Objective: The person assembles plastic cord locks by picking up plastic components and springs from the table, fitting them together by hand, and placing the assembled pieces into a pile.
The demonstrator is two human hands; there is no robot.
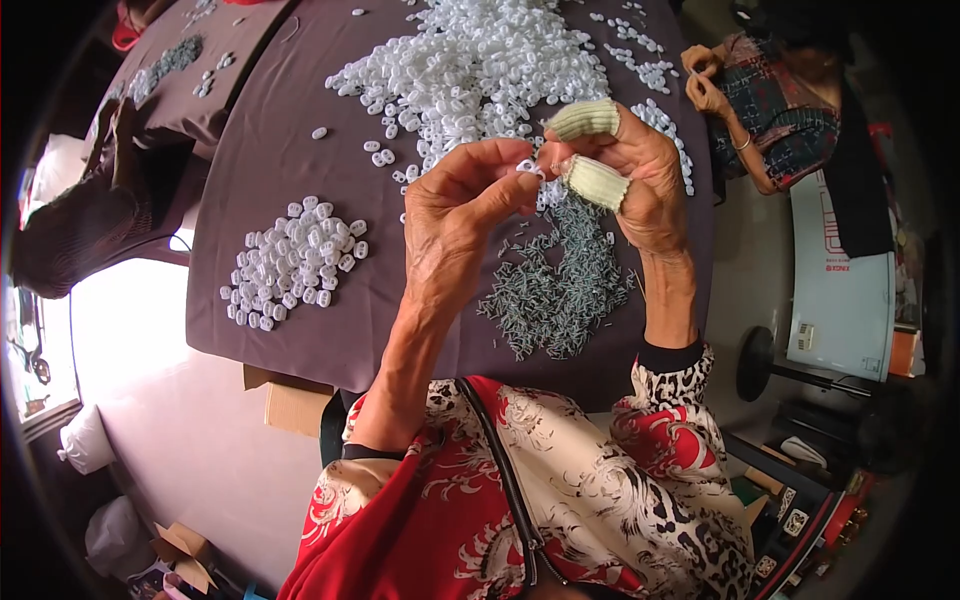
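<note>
My left hand [455,215] and my right hand [630,175] meet above the table and pinch one small white plastic piece [527,167] between their fingertips. Two fingers of my right hand wear pale green knitted finger covers [590,150]. Below the hands lies a heap of small grey metal springs [560,285]. A big pile of white plastic pieces [480,70] spreads behind the hands. A smaller heap of white pieces [297,262] sits to the left on the dark purple cloth [260,160].
Another person [780,110] in a patterned top sits at the far right of the table, hands together. A second cloth-covered table [175,70] with small pieces stands at the upper left. A cardboard box [290,400] sticks out under the table's near edge.
</note>
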